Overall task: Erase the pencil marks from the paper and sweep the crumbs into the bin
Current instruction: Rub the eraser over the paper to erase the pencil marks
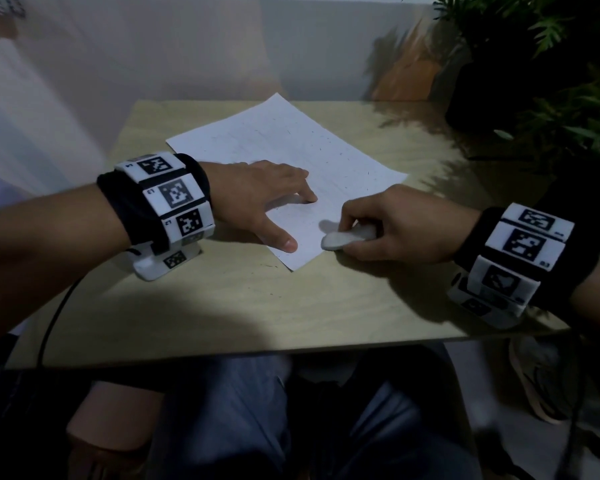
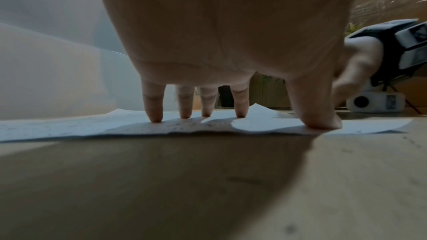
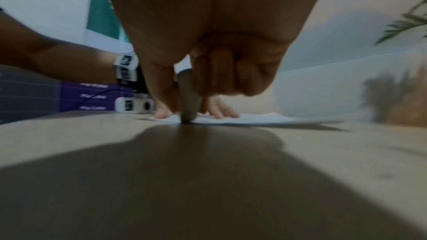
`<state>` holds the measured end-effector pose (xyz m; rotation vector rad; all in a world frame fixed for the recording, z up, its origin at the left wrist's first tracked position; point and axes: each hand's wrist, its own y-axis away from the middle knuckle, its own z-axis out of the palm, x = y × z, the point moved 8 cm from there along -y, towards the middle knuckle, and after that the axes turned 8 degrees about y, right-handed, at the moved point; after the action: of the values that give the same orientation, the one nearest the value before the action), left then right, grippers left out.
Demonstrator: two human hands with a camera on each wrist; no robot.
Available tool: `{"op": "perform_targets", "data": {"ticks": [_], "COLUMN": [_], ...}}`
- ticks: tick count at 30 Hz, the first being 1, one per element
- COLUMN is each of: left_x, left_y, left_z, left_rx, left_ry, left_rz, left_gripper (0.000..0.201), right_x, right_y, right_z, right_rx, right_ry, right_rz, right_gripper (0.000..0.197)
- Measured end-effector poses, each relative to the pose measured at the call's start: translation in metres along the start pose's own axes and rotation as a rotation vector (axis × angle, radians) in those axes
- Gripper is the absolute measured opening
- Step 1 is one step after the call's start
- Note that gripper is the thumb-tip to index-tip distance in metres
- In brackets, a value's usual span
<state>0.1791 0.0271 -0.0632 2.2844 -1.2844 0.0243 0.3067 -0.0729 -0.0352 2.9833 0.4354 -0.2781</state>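
Seated person at a light wooden bench (image 1: 243, 306), viewed from the head and both wrists. The paper (image 1: 291, 150), a white sheet lying askew on the bench with one corner pointing at the person, carries faint pencil marks and scattered dark eraser crumbs (image 1: 343, 168). The left hand (image 1: 257, 199) lies spread on the near part of the sheet, fingers straight, fingertips (image 2: 156, 116) and thumb pressing it flat (the left wrist view shows each tip in contact with the paper (image 2: 69, 125)). The right hand (image 1: 395, 230) grasps a white eraser (image 1: 347, 237) between thumb and curled fingers; the eraser tip touches the sheet near its nearest corner, just beside the left thumb. In the right wrist view the eraser (image 3: 188, 98) stands on end against the paper edge, partly hidden by the fingers around it. Both wrists wear black bands with square-patterned marker blocks (image 1: 174, 195). A potted plant (image 1: 534, 64) stands at the far right of the bench, well apart from the sheet, casting leaf shadows across it. The person's legs show below the bench edge.
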Motion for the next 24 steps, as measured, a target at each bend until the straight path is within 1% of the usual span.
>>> {"op": "perform_targets", "data": {"ticks": [2,4,5,6,8,9,11,13,14,15,16,17,18,19,20,21,23,24], "left_x": [0.001,0.002,0.002,0.002,0.003,0.003,0.003,0.003,0.003,0.003,0.003,0.003,0.004,0.005,0.005,0.005,0.004,0.003], "left_y": [0.001,0.001,0.001,0.001,0.001,0.001,0.001,0.001,0.000,0.000,0.000,0.000,0.000,0.000,0.000,-0.001,-0.001,-0.001], "left_z": [0.000,-0.001,-0.001,-0.001,-0.001,-0.001,0.000,-0.001,-0.001,-0.001,-0.001,-0.001,-0.001,-0.001,-0.001,0.000,0.000,-0.001], "left_rx": [0.005,0.009,0.009,0.007,-0.001,-0.005,-0.010,-0.005,-0.004,-0.003,-0.001,-0.001,0.001,0.006,0.010,0.010,0.011,0.012], "left_ry": [0.004,0.005,0.001,-0.004,-0.007,-0.007,-0.011,-0.011,-0.011,-0.013,-0.015,-0.015,-0.018,-0.025,-0.033,-0.038,-0.039,-0.037], "left_rz": [0.003,0.006,0.007,0.009,0.010,0.008,0.008,0.007,0.007,0.009,0.013,0.019,0.030,0.041,0.046,0.042,0.038,0.034], "left_gripper": [0.091,0.090,0.091,0.092,0.094,0.095,0.097,0.096,0.095,0.095,0.096,0.098,0.099,0.100,0.099,0.097,0.095,0.095], "right_x": [0.015,0.025,0.023,0.016,-0.002,-0.006,0.003,0.015,0.018,0.014,0.005,-0.006,-0.014,-0.017,-0.012,-0.004,0.014,0.015], "right_y": [-0.004,-0.006,-0.005,-0.005,-0.006,-0.007,-0.012,-0.018,-0.020,-0.022,-0.023,-0.024,-0.025,-0.027,-0.030,-0.033,-0.037,-0.037], "right_z": [-0.005,-0.012,-0.014,-0.012,-0.004,-0.002,-0.005,-0.010,-0.012,-0.012,-0.011,-0.007,-0.003,0.000,0.000,-0.002,-0.009,-0.010], "right_rx": [0.053,0.160,0.198,0.206,0.124,0.075,0.055,0.106,0.138,0.167,0.183,0.166,0.125,0.073,0.042,0.042,0.099,0.127], "right_ry": [0.057,0.184,0.211,0.208,0.140,0.094,0.062,0.146,0.200,0.236,0.246,0.218,0.165,0.110,0.085,0.093,0.180,0.226], "right_rz": [0.086,0.175,0.174,0.135,0.019,0.002,0.054,0.146,0.176,0.173,0.136,0.077,0.022,0.001,0.019,0.064,0.176,0.197], "right_gripper": [0.039,0.038,0.039,0.039,0.041,0.041,0.039,0.037,0.035,0.032,0.030,0.027,0.026,0.026,0.027,0.028,0.032,0.033]}}
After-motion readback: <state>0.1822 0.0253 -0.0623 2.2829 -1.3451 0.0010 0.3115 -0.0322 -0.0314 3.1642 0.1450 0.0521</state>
